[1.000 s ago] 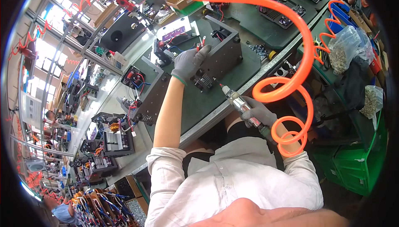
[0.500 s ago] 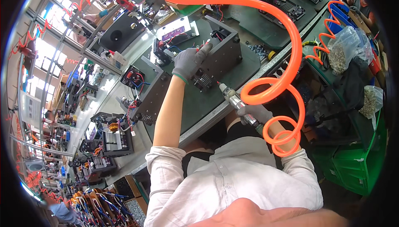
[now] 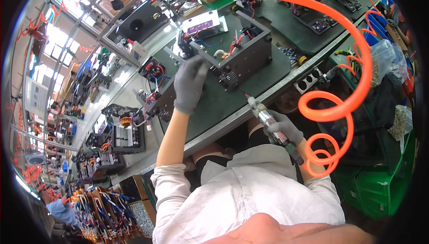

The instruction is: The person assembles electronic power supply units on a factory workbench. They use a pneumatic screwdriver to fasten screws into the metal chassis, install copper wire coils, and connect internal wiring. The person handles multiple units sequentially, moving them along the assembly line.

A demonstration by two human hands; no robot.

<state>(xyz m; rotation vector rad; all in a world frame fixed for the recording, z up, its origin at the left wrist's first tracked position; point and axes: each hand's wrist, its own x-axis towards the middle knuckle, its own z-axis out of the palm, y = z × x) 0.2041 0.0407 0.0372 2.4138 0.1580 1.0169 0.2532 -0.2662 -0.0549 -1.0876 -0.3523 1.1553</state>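
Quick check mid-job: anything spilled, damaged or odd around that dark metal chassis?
No obvious damage shows on the chassis or the screwdriver in the right hand. One untidy spot: small metal parts appear scattered loose beyond the chassis's right end, with no tray visible; possibly deliberate.

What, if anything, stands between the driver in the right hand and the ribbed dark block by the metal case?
Nothing visible: only a gap over the green mat separates the driver from the ribbed block. The orange hose loops off rightward.
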